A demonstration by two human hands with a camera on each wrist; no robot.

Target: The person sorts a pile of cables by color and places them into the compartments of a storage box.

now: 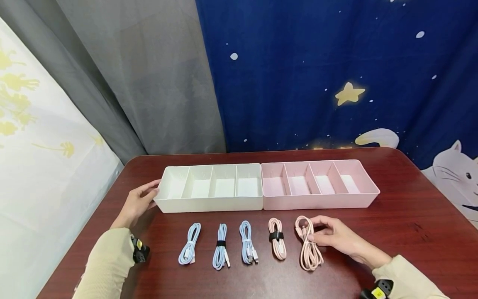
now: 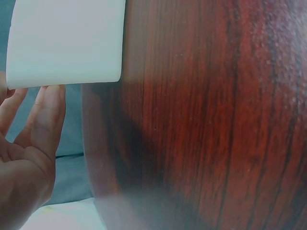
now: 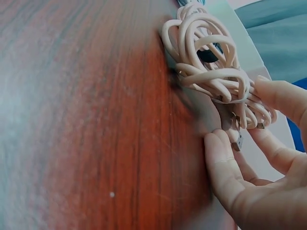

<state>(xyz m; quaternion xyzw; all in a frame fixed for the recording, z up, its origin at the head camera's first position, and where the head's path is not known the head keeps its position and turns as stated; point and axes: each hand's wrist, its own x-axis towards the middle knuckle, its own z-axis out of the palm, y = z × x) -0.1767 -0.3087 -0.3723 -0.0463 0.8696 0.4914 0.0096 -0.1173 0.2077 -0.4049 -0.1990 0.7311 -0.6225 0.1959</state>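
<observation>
My left hand (image 1: pixel 138 203) touches the left end of the white divided box (image 1: pixel 213 205); the left wrist view shows its fairly straight fingers (image 2: pixel 50 108) against the box's end wall. My right hand (image 1: pixel 336 234) pinches a coiled pink cable (image 1: pixel 310 253) near its upper part. Seen from the right wrist, the thumb is on one side of this cable (image 3: pixel 206 72), the fingers on the other, and a metal plug shows. Left of it lies another pink cable (image 1: pixel 277 245) with a black strap. Three blue cables (image 1: pixel 189 245) continue the row.
Against the white box's right end stands a pink divided box (image 1: pixel 317 202), both with several compartments. They rest on a dark red wooden table (image 1: pixel 410 216) with rounded back corners. Behind it hang a grey curtain (image 1: pixel 168 83) and a blue starry curtain (image 1: pixel 280 83).
</observation>
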